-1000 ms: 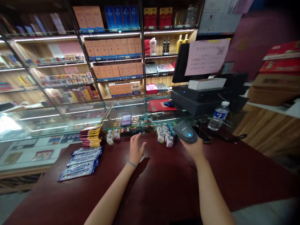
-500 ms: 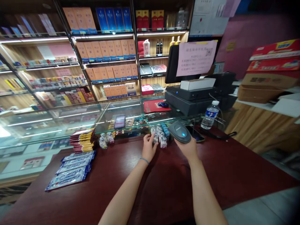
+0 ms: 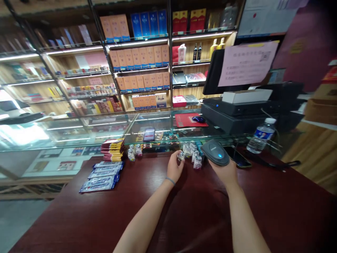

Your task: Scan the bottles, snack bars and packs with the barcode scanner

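My left hand (image 3: 175,167) is closed on a small clear jar (image 3: 180,155) at the left edge of a cluster of small jars (image 3: 193,154) on the dark red counter (image 3: 184,211). My right hand (image 3: 223,171) grips a grey barcode scanner (image 3: 215,153) with a blue light, held just right of the cluster. A dark phone (image 3: 238,156) lies on the counter right of the scanner.
Two more small jars (image 3: 134,152), a stack of red-yellow packs (image 3: 113,149) and blue wrapped bars (image 3: 102,175) lie to the left. A glass display case (image 3: 105,130) runs behind the counter. A water bottle (image 3: 260,136), register (image 3: 242,112) and monitor stand at right.
My left hand moved right from the bare counter to the jar cluster and closed on one jar. The scanner hand stayed beside the cluster. The view shifted.
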{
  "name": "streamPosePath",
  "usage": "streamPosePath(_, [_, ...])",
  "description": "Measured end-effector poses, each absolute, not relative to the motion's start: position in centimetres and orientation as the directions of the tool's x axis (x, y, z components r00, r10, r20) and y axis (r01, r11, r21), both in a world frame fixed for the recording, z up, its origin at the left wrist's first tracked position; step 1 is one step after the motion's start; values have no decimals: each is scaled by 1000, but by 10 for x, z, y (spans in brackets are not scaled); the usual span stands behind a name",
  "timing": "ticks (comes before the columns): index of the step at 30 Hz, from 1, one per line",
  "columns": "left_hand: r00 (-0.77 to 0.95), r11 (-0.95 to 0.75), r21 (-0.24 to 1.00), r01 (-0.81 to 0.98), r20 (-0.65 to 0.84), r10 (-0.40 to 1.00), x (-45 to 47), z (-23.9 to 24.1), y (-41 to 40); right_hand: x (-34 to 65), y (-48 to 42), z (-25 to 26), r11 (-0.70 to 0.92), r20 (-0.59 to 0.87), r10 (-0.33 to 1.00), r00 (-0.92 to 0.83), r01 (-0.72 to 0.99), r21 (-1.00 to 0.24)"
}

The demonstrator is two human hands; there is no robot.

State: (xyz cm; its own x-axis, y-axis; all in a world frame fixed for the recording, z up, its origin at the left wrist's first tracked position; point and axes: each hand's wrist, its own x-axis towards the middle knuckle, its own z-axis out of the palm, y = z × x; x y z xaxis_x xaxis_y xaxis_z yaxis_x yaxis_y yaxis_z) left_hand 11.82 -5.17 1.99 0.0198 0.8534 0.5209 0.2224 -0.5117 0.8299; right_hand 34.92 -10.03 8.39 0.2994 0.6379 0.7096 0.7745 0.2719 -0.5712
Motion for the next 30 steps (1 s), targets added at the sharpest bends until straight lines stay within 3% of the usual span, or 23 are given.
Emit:
streamPosePath(5, [-69,-484,870,95,490,869,51,36,-58,339,-100,84,248,739,599,307,806,-536])
streamPosePath(11, [-110,-246,935,-255,224,968,-41,42,-71,311,-108,82,370,733,666,138,792,-486])
streamPosePath(16, [-139,-91,844,-529,20,990,-83,43,-78,276,-119,81,500,683,724,-98,757,-421])
streamPosePath(22, [-175,-115,769,-629,4,985,-99,44,-76,241,-138,97,721,626,630,-459,646,-252])
streamPosePath(30, [-164,-143,764,-630,49,985,-109,33,-65,235,-142,103,806,592,533,-604,574,-140])
